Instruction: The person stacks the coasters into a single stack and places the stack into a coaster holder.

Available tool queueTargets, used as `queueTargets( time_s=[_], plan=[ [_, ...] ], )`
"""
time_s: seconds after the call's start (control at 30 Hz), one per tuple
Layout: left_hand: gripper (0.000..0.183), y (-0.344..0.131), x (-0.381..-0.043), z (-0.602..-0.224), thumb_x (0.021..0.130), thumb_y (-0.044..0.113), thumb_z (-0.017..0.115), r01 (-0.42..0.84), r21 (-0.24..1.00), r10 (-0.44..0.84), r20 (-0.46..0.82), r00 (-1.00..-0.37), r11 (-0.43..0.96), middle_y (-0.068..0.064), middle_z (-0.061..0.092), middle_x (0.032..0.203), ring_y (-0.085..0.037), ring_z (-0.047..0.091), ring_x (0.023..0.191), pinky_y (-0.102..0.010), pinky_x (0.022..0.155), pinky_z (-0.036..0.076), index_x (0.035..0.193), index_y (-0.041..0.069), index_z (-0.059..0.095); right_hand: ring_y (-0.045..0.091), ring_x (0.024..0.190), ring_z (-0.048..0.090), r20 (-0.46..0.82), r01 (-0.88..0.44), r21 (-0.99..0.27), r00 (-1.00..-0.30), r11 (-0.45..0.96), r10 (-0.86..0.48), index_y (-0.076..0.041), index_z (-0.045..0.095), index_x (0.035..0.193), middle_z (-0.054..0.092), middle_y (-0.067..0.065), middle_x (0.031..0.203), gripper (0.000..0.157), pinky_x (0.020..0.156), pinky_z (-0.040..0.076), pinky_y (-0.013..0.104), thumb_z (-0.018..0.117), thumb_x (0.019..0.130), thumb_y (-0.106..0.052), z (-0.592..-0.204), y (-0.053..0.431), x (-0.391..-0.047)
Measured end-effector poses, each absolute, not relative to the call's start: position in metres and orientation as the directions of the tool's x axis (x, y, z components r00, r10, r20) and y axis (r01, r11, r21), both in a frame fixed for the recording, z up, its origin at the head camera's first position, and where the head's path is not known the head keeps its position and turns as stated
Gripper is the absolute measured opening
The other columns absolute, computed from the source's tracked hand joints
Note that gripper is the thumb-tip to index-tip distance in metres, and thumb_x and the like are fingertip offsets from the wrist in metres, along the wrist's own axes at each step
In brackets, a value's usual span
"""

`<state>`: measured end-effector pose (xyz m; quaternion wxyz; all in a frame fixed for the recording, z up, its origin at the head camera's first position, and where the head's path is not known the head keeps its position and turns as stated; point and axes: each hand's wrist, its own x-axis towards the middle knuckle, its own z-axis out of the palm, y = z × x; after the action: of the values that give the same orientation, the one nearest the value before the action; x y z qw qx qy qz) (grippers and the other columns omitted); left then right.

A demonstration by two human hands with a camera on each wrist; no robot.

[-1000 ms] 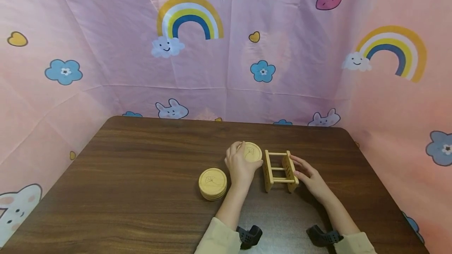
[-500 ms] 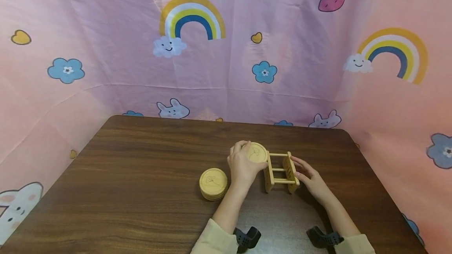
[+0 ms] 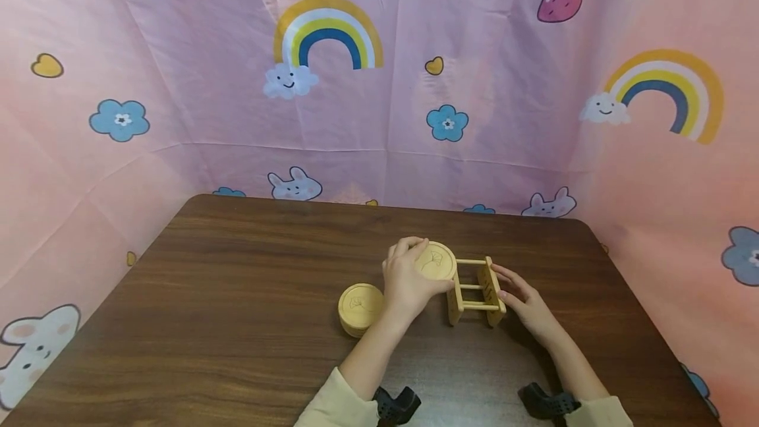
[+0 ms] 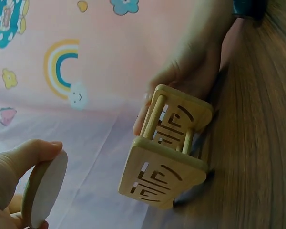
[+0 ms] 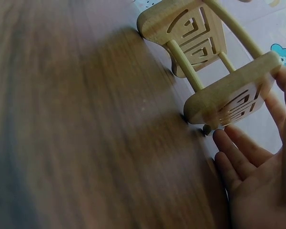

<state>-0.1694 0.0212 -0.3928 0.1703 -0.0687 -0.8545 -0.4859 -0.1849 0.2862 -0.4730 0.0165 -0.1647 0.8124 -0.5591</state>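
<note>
My left hand (image 3: pixel 406 282) pinches a round wooden coaster (image 3: pixel 435 261) by its edge, thumb on one side and fingers on the other. An engraved line drawing shows on its upper face; in the left wrist view its pale underside (image 4: pixel 51 191) appears, held apart from the rack. That small wooden rack (image 3: pixel 491 288) has two cut-out side panels joined by round rods, and the coaster overlaps its left panel in the head view. Against the right panel rest the fingertips and thumb of my right hand (image 3: pixel 530 305), fingers mostly straight, as the right wrist view shows (image 5: pixel 257 176).
A stack of similar coasters (image 3: pixel 360 305) stands on the brown wooden table (image 3: pixel 237 321), left of my left forearm. Black wrist devices (image 3: pixel 397 406) sit on both wrists. Behind and beside the table hangs a pink and purple printed cloth (image 3: pixel 237 117).
My left hand has carried the coaster a little to the right, from beside the rack to overlapping its left panel. The right hand stays at the rack. The head view has shifted slightly.
</note>
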Motion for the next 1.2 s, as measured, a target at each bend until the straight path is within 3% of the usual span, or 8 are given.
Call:
queueTargets(
  time_s=[0.63, 1.0, 1.2],
  plan=[
    [0.081, -0.008, -0.152, -0.392, 0.052, 0.02, 0.095, 0.36, 0.826, 0.1, 0.354, -0.93, 0.433, 0.005, 0.055, 0.121, -0.019, 0.043, 0.117, -0.047, 0.097, 0.031, 0.125, 0.005, 0.064, 0.009, 0.117, 0.047, 0.164, -0.249, -0.918, -0.947, 0.31, -0.276, -0.002, 0.039, 0.144, 0.045, 0.026, 0.137, 0.048, 0.09, 0.041, 0.022, 0.052, 0.099, -0.012, -0.48, 0.284, -0.182],
    [0.083, -0.036, -0.145, -0.395, 0.05, 0.02, 0.095, 0.361, 0.843, 0.168, 0.32, -0.932, 0.398, 0.013, 0.054, 0.121, -0.019, 0.041, 0.121, -0.049, 0.101, 0.028, 0.127, 0.01, 0.064, 0.026, 0.124, 0.043, 0.162, -0.255, -0.91, -0.944, 0.326, -0.286, -0.003, 0.038, 0.145, 0.044, 0.025, 0.139, 0.049, 0.091, 0.04, 0.022, 0.052, 0.1, -0.013, -0.472, 0.283, -0.182],
    [0.081, -0.051, -0.143, -0.395, 0.051, 0.019, 0.095, 0.358, 0.838, 0.177, 0.311, -0.934, 0.412, 0.016, 0.053, 0.122, -0.015, 0.043, 0.119, -0.054, 0.101, 0.028, 0.126, 0.011, 0.065, 0.012, 0.121, 0.045, 0.173, -0.262, -0.916, -0.941, 0.303, -0.292, -0.002, 0.038, 0.145, 0.043, 0.026, 0.139, 0.048, 0.09, 0.04, 0.02, 0.051, 0.1, -0.012, -0.472, 0.285, -0.183]
  ],
)
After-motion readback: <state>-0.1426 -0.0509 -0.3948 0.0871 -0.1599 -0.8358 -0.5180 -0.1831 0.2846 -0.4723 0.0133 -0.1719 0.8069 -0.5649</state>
